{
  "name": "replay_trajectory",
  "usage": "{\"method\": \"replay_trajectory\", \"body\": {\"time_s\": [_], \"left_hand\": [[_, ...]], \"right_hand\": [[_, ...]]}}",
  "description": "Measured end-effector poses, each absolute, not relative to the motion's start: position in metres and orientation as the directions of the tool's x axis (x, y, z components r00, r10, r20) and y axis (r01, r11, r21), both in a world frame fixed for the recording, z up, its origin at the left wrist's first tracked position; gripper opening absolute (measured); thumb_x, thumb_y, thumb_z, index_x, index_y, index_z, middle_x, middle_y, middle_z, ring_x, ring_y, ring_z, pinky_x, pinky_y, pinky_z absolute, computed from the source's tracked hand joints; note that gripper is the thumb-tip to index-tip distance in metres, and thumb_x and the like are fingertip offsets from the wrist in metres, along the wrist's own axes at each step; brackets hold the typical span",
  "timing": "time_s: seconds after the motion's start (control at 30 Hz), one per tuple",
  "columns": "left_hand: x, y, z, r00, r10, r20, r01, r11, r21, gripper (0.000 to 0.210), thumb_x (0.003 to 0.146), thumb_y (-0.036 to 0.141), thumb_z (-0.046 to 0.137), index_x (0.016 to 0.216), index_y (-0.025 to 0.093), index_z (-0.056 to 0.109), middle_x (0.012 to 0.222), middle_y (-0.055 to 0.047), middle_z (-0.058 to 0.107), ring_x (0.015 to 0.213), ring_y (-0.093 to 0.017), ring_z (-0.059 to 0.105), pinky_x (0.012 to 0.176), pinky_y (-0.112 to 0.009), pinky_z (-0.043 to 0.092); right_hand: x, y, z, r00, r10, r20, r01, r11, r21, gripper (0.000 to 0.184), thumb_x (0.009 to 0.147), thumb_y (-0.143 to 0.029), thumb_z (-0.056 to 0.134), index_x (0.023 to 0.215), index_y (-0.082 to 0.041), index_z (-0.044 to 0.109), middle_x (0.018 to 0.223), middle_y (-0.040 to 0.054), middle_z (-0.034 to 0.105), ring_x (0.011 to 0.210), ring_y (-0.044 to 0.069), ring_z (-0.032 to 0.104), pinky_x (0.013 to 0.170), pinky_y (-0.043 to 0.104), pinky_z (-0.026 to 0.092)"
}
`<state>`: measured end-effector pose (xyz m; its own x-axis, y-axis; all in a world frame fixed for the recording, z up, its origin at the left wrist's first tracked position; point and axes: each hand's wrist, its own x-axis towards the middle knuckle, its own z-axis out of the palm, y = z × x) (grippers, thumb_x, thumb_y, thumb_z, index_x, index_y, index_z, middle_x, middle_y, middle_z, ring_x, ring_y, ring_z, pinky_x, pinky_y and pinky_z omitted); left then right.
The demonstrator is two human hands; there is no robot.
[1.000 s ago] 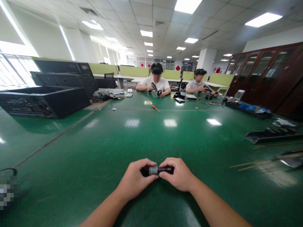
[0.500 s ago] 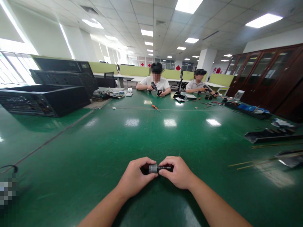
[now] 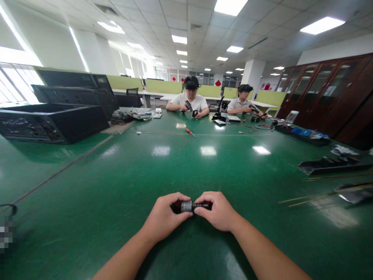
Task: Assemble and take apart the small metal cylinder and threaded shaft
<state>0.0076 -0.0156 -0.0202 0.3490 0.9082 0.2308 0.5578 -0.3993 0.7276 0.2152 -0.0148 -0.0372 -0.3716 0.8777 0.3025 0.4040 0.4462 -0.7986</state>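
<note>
Near the front of the green table, my left hand [image 3: 163,216] grips a small grey metal cylinder [image 3: 186,206] that looks like a small motor, thumb below and fingertips above. A dark ringed shaft [image 3: 200,205] runs out of its right end. My right hand [image 3: 217,210] is closed round that shaft, with thumb and fingers pinching it where it meets the cylinder. The piece lies level between both hands, whose fingertips nearly meet. My fingers hide parts of both ends.
An orange screwdriver [image 3: 190,132] lies on the green table [image 3: 145,167]. Black metal cases [image 3: 70,120] stand at left. Thin brass-coloured rods [image 3: 303,200] and a dark metal tray [image 3: 329,165] are at right. Across the table sit two people [image 3: 188,102] holding power drills.
The whole view has shifted slightly, with the scene a little further left. Both hands keep their hold on the small motor, with no clear change in grip.
</note>
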Motion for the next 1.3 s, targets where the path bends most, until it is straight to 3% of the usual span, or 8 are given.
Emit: {"method": "replay_trajectory", "body": {"time_s": [1.3], "left_hand": [[0.008, -0.019, -0.0208, 0.315, 0.922, 0.224, 0.517, -0.364, 0.774, 0.025, 0.069, 0.022, 0.077, 0.093, 0.022, 0.072, 0.085, 0.001, 0.073, 0.079, -0.018, 0.067, 0.074, -0.028, 0.049]], "right_hand": [[0.2145, -0.0173, -0.0358, -0.36, 0.887, 0.289, 0.369, 0.42, -0.829, 0.01, 0.077, -0.019, 0.069, 0.085, -0.018, 0.075, 0.078, 0.0025, 0.071, 0.072, 0.016, 0.063, 0.067, 0.025, 0.044]]}}
